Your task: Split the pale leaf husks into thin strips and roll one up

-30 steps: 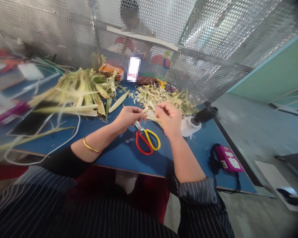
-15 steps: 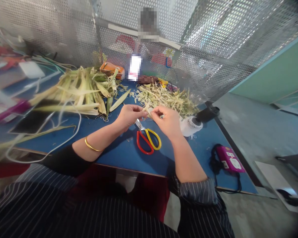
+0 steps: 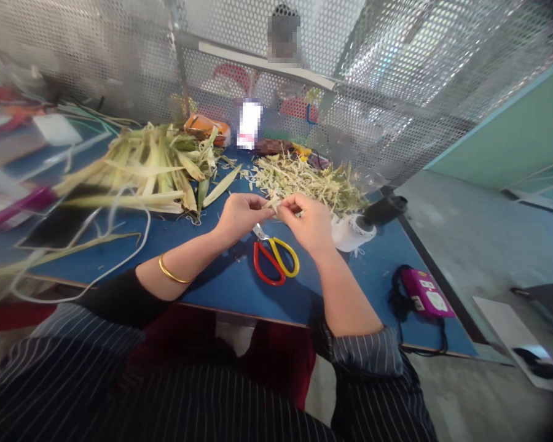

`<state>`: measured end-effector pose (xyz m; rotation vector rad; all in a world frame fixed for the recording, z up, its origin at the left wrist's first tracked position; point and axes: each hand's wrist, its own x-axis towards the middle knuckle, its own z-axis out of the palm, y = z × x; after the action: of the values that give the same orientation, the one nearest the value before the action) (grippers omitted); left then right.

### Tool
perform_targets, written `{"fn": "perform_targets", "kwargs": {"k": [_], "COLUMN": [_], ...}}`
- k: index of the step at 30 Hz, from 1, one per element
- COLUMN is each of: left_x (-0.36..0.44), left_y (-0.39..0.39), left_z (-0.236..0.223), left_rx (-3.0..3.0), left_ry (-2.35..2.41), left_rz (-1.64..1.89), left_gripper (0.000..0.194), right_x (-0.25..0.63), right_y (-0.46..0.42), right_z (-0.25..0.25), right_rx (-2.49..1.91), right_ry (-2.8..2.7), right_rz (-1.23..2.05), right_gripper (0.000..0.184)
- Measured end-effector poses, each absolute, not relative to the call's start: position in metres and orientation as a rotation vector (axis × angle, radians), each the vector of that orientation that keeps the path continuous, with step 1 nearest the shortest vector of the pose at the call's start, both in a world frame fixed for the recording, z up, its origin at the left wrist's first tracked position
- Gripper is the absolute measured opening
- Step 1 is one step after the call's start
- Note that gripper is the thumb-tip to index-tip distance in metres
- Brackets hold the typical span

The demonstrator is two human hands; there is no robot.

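Note:
Over the blue table, my left hand [image 3: 240,216] and my right hand [image 3: 309,222] meet fingertip to fingertip. Both pinch a small pale piece of corn husk [image 3: 274,204], largely covered by the fingers. Just below them lie scissors [image 3: 276,259] with one red and one yellow handle, the blades partly under my left hand. Behind my right hand spreads a heap of cut husk strips [image 3: 304,178]. A pile of long husks [image 3: 152,166] rests to the left, with a single husk leaf [image 3: 222,186] beside it. A white thread cone [image 3: 350,233] lies near my right wrist.
A magenta power box [image 3: 427,293] with a black cord sits on the right side of the table. At the back are an orange packet [image 3: 207,129] and a lit phone [image 3: 249,124], before a perforated metal screen [image 3: 387,104]. A white cable [image 3: 141,252] loops at left.
My fingers have shifted slightly on the husk piece, and my right fingertips have drawn a little closer to the left ones. The scissors and piles stay where they were.

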<state>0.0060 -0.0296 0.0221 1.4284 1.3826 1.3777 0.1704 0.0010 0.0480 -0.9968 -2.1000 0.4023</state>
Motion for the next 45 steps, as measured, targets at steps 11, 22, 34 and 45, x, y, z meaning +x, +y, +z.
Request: {"fn": "perform_targets", "kwargs": {"k": [11,22,34,45], "left_x": [0.007,0.010,0.013,0.011], "left_y": [-0.029,-0.029,-0.034,-0.034], "left_z": [0.019,0.016,0.017,0.022], "left_rx": [1.379,1.432,1.621,1.690], "left_ry": [1.398,1.452,1.585,1.534], "left_rz": [1.395,1.383,1.382,1.306], "left_gripper": [0.019,0.019,0.022,0.019], "right_x": [0.168,0.167,0.159,0.165], "right_y": [0.002,0.005,0.006,0.009], "right_z": [0.046,0.040,0.028,0.037], "right_rx": [-0.910,-1.039,-1.058,-0.949], "right_ry": [-2.123,-1.909,-1.813,-1.925], "right_rz": [0.311,0.768,0.791,0.802], "right_gripper": [0.012,0.013,0.022,0.005]}}
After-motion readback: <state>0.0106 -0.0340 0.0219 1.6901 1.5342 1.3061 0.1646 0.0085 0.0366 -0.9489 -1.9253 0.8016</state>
